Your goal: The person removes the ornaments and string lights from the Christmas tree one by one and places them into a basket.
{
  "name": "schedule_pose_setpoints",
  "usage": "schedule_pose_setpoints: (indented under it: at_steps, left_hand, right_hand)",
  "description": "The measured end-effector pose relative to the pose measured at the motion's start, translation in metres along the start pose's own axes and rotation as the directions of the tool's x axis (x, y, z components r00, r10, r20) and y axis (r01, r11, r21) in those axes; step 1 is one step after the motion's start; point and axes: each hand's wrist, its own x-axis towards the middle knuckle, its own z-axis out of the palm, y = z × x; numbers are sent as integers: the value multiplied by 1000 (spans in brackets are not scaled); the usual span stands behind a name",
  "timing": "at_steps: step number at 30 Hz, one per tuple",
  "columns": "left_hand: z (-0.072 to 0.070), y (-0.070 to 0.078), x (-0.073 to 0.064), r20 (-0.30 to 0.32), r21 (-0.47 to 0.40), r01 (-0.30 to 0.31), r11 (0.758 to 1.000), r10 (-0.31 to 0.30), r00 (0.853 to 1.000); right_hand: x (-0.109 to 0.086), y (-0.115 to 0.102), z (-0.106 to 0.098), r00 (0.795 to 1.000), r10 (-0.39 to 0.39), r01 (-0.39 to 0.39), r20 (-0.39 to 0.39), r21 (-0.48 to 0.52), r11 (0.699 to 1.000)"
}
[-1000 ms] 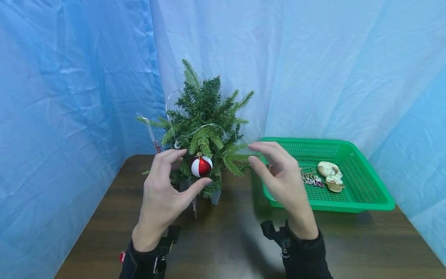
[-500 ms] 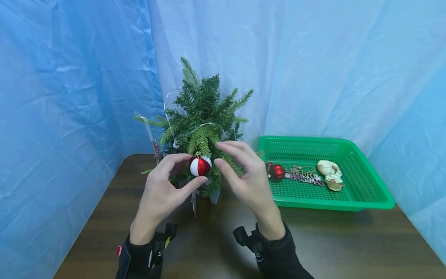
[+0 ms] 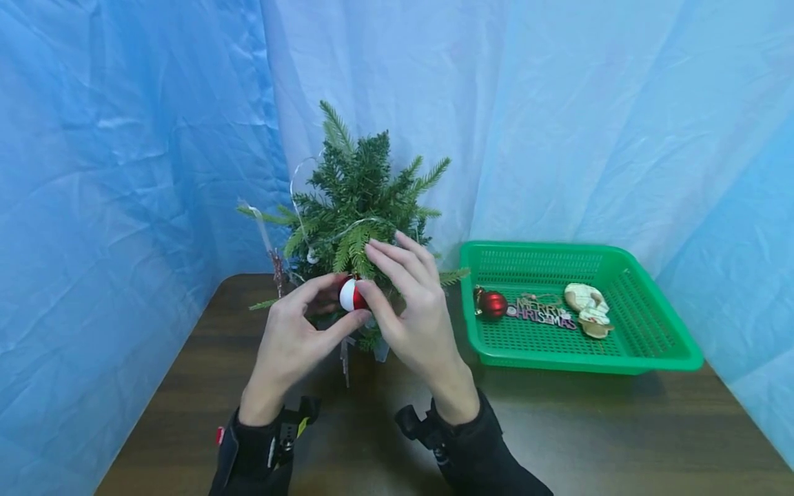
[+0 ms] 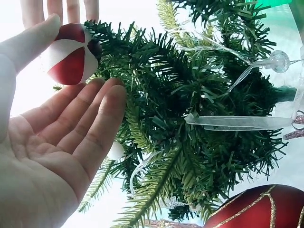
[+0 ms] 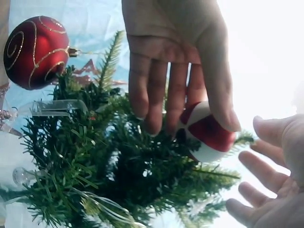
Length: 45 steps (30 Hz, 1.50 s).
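Note:
A red-and-white Christmas bauble [image 3: 349, 295] hangs at the front of a small artificial Christmas tree [image 3: 366, 186]. My left hand [image 3: 288, 337] curves beside it, thumb below and fingers to its upper left. In the left wrist view, its fingers [image 4: 102, 109] are fairly straight near the bauble [image 4: 71, 66]; whether they touch it I cannot tell. My right hand [image 3: 418, 317] stands at its right side, thumb lapping over the bauble and straight fingers up against the branches. From the right wrist view, the right thumb [image 5: 223, 95] lies across the bauble [image 5: 209, 135].
A green basket [image 3: 595, 362] stands to the right, holding a red bauble [image 3: 493, 304], a "Merry Christmas" sign [image 3: 542, 315] and pale wooden-looking ornaments [image 3: 594, 322]. On the tree hang another red bauble with gold swirls [image 5: 37, 52] and a clear-wired light string [image 4: 278, 61].
My right hand has moved left from in front of the basket to the bauble, its thumb now covering part of it. The left hand has shifted only slightly.

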Motion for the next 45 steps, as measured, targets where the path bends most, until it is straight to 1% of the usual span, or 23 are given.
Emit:
schedule_pose_setpoints:
  at_steps: [5, 9, 15, 20, 30, 45]
  left_hand:
    - [-1, 0, -1, -10, 23, -6, 1000, 6, 1000]
    - [-4, 1, -2, -10, 31, -24, 999, 25, 1000]
    - [-8, 4, -1, -12, 31, -45, 999, 45, 999]
    - [-8, 3, -2, -14, 38, -40, 998, 41, 999]
    - [-8, 4, -3, -26, 42, -63, 997, 64, 998]
    - [-9, 5, -3, -35, 61, -93, 994, 95, 995]
  right_hand:
    - [2, 2, 5, 1000, -10, 10, -26, 0, 1000]
    - [2, 3, 6, 999, -16, 16, -33, -12, 1000]
    - [2, 2, 4, 1000, 16, -16, -23, -20, 1000]
    - [0, 3, 4, 999, 29, -30, -22, -24, 999]
    - [-1, 5, 3, 998, 41, -42, -50, -18, 999]
    - [0, 5, 0, 998, 44, -44, -41, 6, 999]
